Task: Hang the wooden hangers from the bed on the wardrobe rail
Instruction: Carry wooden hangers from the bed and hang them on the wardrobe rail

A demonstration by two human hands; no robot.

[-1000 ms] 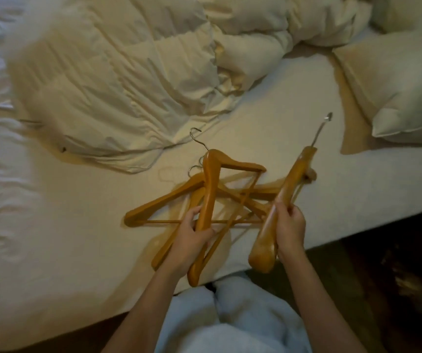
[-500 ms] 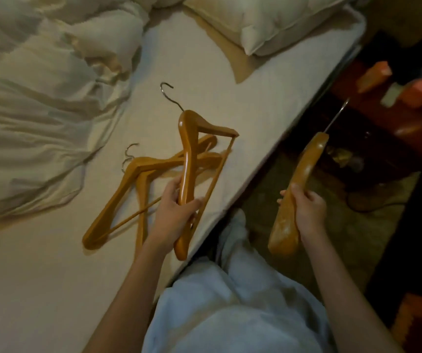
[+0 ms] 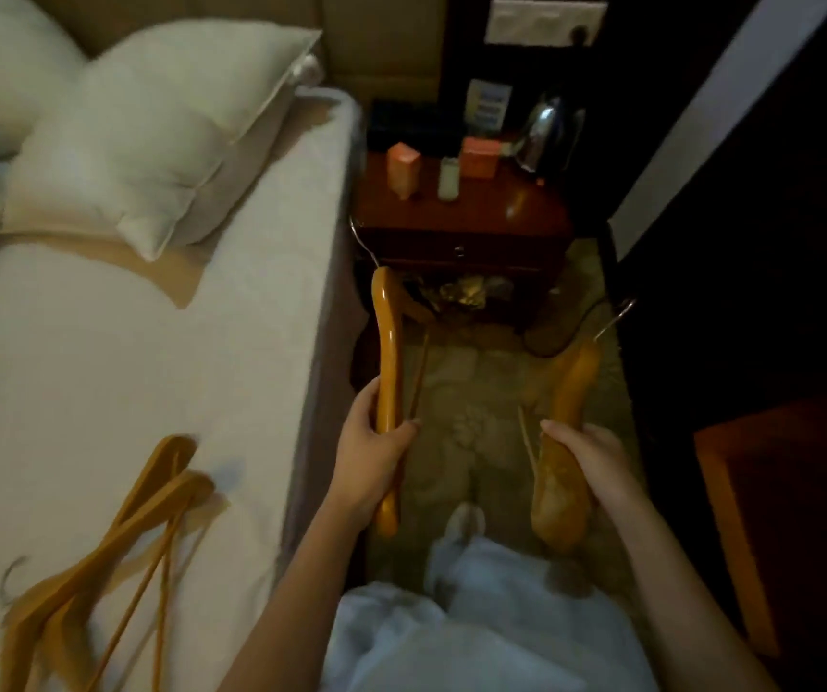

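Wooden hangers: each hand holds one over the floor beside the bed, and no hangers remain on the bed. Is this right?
Not quite. The left hand and the right hand do each hold one wooden hanger over the floor, but the head view shows a pile of hangers left on the bed, at its near edge.

On your left the bed [image 3: 101, 372] carries white pillows [image 3: 151, 137] at its far end and two wooden hangers [image 3: 116, 551] overlapping at its near edge.
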